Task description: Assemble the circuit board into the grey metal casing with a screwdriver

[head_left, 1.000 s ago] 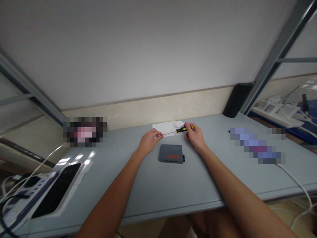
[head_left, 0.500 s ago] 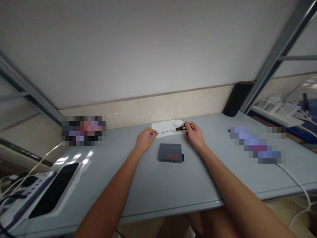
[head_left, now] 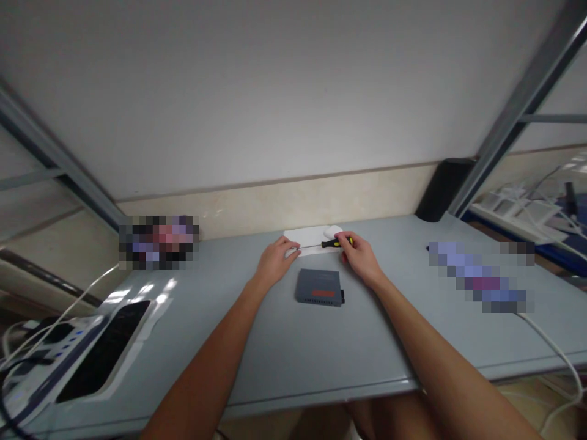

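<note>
My right hand grips the black and yellow handle of a screwdriver, whose thin shaft points left over a white sheet. At the shaft's tip, my left hand has its thumb and fingers drawn together at the sheet's left end; whatever they pinch is too small to make out. A small white object lies on the sheet's right part. Nearer to me, a flat dark grey box with a red label rests on the table, touched by neither hand.
On the grey table, a phone-like black slab and a power strip lie at left. A black cylinder stands at the back right. Blurred-out items sit on both sides, and a white cable hangs over the right edge.
The screwdriver has shifted left, its tip now reaching my left fingertips. My left hand's fingers have come to the tip. The view has shifted slightly.
</note>
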A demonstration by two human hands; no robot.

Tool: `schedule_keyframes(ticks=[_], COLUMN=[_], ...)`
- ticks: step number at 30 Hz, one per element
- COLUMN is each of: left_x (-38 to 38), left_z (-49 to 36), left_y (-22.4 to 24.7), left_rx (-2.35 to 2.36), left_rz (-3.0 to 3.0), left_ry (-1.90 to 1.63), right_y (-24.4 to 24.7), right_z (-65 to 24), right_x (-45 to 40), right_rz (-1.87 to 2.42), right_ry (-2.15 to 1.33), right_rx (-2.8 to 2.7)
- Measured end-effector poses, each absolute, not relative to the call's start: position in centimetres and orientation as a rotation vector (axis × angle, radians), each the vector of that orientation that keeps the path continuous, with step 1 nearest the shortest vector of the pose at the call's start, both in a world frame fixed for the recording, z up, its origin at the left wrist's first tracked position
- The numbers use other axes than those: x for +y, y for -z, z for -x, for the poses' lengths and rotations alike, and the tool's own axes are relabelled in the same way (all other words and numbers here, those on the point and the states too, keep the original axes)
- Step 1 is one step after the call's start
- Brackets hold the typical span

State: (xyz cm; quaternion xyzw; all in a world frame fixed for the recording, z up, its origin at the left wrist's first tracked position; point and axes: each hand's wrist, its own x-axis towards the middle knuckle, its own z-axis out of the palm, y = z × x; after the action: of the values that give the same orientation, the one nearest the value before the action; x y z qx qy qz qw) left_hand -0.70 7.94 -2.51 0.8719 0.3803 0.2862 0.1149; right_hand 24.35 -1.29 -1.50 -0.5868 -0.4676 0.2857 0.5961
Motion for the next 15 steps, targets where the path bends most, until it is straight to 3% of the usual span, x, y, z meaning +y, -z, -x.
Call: schedule_keyframes(ticks=[15], left_x=[8.25], left_z=[0.81], left_y=[2.78], left_rx=[1.272], left_rz=[-2.519], left_ry=[-0.859], right_y=[1.82], right_z=[-24.59], right_x=[-1.19], right_rz=[1.375], right_ry=[-0.612], right_rx=[-1.024])
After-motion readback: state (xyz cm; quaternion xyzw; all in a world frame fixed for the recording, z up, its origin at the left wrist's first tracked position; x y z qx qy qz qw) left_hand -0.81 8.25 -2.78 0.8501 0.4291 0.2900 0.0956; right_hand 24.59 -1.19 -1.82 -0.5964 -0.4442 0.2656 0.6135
